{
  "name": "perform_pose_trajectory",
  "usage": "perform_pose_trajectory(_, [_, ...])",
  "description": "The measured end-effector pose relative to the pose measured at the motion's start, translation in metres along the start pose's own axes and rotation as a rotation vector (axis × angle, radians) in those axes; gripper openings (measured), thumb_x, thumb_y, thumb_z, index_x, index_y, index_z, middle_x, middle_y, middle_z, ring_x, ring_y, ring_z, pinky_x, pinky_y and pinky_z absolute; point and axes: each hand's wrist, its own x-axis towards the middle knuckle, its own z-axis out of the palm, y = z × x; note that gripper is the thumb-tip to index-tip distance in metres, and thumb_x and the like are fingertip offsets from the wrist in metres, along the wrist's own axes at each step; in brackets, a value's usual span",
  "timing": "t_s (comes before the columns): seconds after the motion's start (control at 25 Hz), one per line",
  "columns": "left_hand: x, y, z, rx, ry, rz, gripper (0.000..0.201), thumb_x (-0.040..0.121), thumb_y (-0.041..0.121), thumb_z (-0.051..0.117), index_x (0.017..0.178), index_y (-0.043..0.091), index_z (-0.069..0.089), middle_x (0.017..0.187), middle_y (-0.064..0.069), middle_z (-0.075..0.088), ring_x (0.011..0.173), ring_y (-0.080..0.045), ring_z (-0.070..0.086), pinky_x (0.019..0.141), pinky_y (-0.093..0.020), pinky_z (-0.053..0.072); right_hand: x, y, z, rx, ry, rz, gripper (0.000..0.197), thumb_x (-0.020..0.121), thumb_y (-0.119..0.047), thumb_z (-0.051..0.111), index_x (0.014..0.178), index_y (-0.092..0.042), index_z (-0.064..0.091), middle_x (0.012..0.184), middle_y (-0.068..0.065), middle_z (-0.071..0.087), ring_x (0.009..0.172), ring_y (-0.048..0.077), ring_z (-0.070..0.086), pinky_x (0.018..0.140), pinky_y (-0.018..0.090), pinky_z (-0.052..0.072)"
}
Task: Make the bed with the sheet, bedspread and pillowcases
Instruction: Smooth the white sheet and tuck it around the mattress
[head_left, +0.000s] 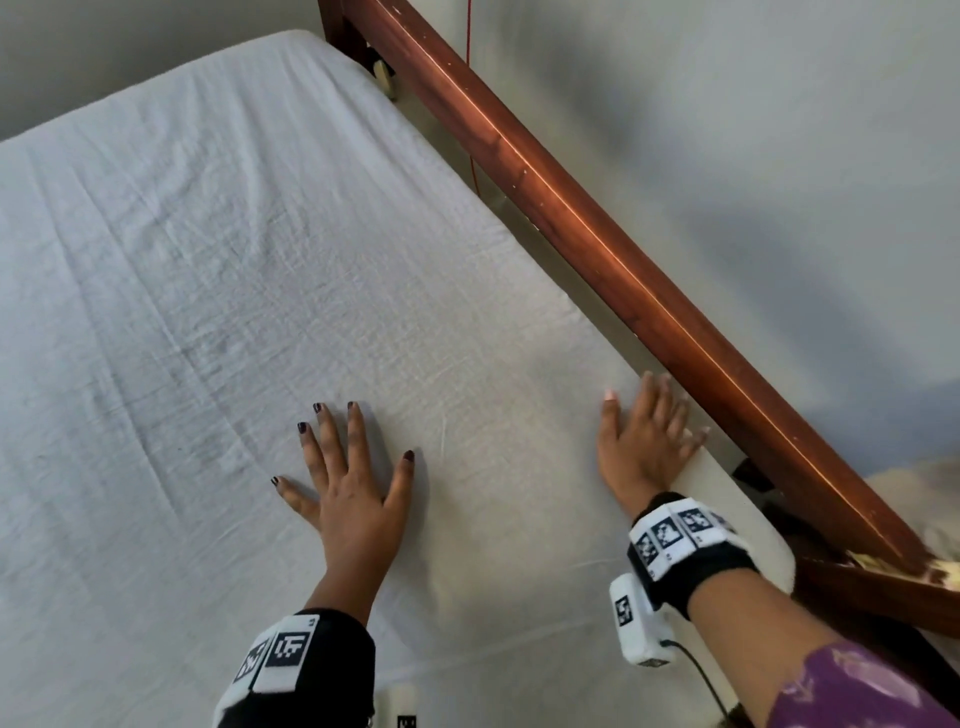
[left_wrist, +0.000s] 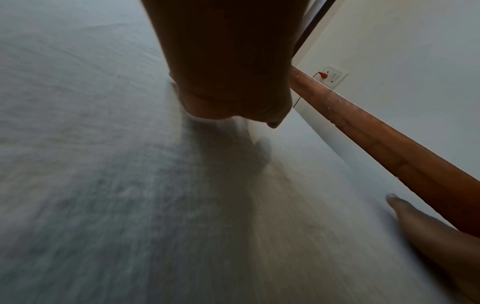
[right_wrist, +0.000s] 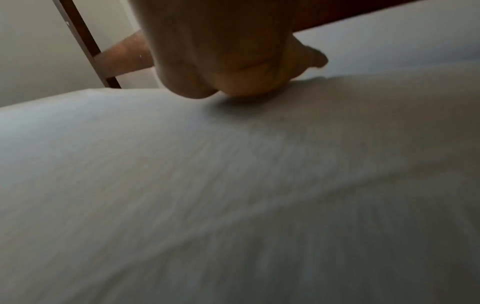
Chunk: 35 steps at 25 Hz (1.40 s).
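A white sheet (head_left: 218, 270) covers the mattress, lightly creased. My left hand (head_left: 353, 478) lies flat on it near the front middle, fingers spread and straight. My right hand (head_left: 649, 431) rests flat at the mattress's right edge beside the wooden rail, fingers straight. In the left wrist view the left palm (left_wrist: 223, 96) presses the sheet (left_wrist: 103, 185), and the right hand's fingers (left_wrist: 405, 211) show at the lower right. The right wrist view shows the heel of my right hand (right_wrist: 233, 82) on the sheet (right_wrist: 207, 185). No bedspread or pillowcase is in view.
A reddish wooden bed rail (head_left: 623, 249) runs diagonally along the mattress's right side, against a pale wall (head_left: 779, 130). A thin red cord (head_left: 471, 104) hangs by the wall. A wall socket with an orange plug (left_wrist: 330, 76) sits above the rail.
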Motion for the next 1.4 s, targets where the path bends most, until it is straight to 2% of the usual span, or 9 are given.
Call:
perform_pose_trajectory(0.16, [-0.014,-0.001,0.010,0.074,-0.102,0.001,0.096,0.069,0.082,0.013,0.150,0.038,-0.014,0.152,0.013,-0.037,0.135,-0.011,-0.042,0.093,-0.040,-0.041,-0.036,0.029,0.014,0.061,0.048,0.140,0.081,0.086,-0.061,0.002,0.153,-0.016,0.013,0.161,0.004,0.009,0.147,0.027,0.003,0.115,0.057,0.000])
perform_pose_trajectory(0.48, [-0.038,-0.003,0.026,0.136,-0.127,0.141,0.095,0.073,0.079,0.018,0.150,0.034,-0.016,0.154,0.003,-0.037,0.141,-0.020,-0.036,0.106,-0.057,-0.027,-0.085,0.102,0.006,0.120,0.115,0.472,0.087,0.082,-0.059,0.001,0.153,-0.008,0.009,0.161,0.007,0.000,0.147,0.032,-0.002,0.111,0.062,-0.001])
perform_pose_trajectory(0.56, [-0.054,0.009,0.039,0.197,-0.132,0.351,0.091,0.080,0.073,0.031,0.154,0.030,-0.003,0.161,-0.004,-0.017,0.147,-0.026,-0.020,0.110,-0.060,-0.019,-0.085,0.084,0.006,0.142,0.144,0.347,0.085,0.084,-0.058,0.003,0.152,-0.008,0.012,0.161,0.010,0.004,0.147,0.033,0.002,0.112,0.061,-0.001])
perform_pose_trajectory(0.72, [-0.076,0.031,0.070,0.371,-0.211,0.644,0.082,0.084,0.067,0.040,0.153,0.028,0.020,0.162,-0.006,0.009,0.149,-0.029,0.005,0.110,-0.066,0.004,-0.082,0.014,0.024,0.074,0.119,-0.169,0.067,0.095,-0.051,0.017,0.152,-0.016,0.016,0.160,0.005,0.009,0.147,0.028,0.007,0.113,0.048,-0.007])
perform_pose_trajectory(0.96, [-0.127,-0.001,0.084,0.362,-0.278,0.662,0.079,0.084,0.067,0.043,0.150,0.024,0.033,0.159,-0.006,0.024,0.146,-0.026,0.020,0.111,-0.062,0.015,-0.127,0.090,0.042,-0.008,0.166,0.035,0.068,0.096,-0.054,0.012,0.150,-0.014,0.022,0.158,0.007,0.020,0.145,0.033,0.015,0.110,0.064,0.012])
perform_pose_trajectory(1.12, [-0.160,-0.015,0.089,0.424,-0.233,0.755,0.071,0.084,0.061,0.046,0.143,0.022,0.046,0.157,-0.005,0.026,0.143,-0.025,0.029,0.108,-0.062,0.022,-0.147,0.108,0.037,0.061,0.106,0.240,0.075,0.092,-0.055,0.012,0.151,-0.009,0.022,0.159,0.010,0.010,0.145,0.040,0.004,0.109,0.069,0.007])
perform_pose_trajectory(1.2, [-0.165,-0.015,0.085,0.421,-0.160,0.776,0.069,0.085,0.060,0.045,0.143,0.022,0.046,0.157,-0.005,0.026,0.142,-0.024,0.029,0.109,-0.061,0.022,-0.144,0.081,0.034,0.083,0.121,0.140,0.073,0.093,-0.056,0.012,0.150,-0.012,0.024,0.159,0.011,0.009,0.145,0.040,0.000,0.110,0.067,0.000])
perform_pose_trajectory(1.32, [-0.162,-0.021,0.076,0.392,-0.061,0.640,0.070,0.085,0.057,0.044,0.146,0.024,0.039,0.155,-0.005,0.033,0.144,-0.023,0.026,0.112,-0.060,0.015,-0.148,0.032,0.041,0.013,0.109,-0.245,0.065,0.097,-0.054,0.017,0.150,-0.018,0.025,0.159,0.011,0.015,0.146,0.036,0.005,0.113,0.058,-0.006])
perform_pose_trajectory(1.4, [-0.161,-0.038,0.076,0.436,-0.058,0.605,0.071,0.085,0.057,0.043,0.146,0.022,0.037,0.157,-0.006,0.027,0.146,-0.024,0.021,0.110,-0.060,0.015,-0.161,0.023,0.050,-0.049,0.071,-0.332,0.064,0.097,-0.053,0.017,0.151,-0.019,0.024,0.159,0.010,0.018,0.145,0.036,0.013,0.112,0.062,0.002])
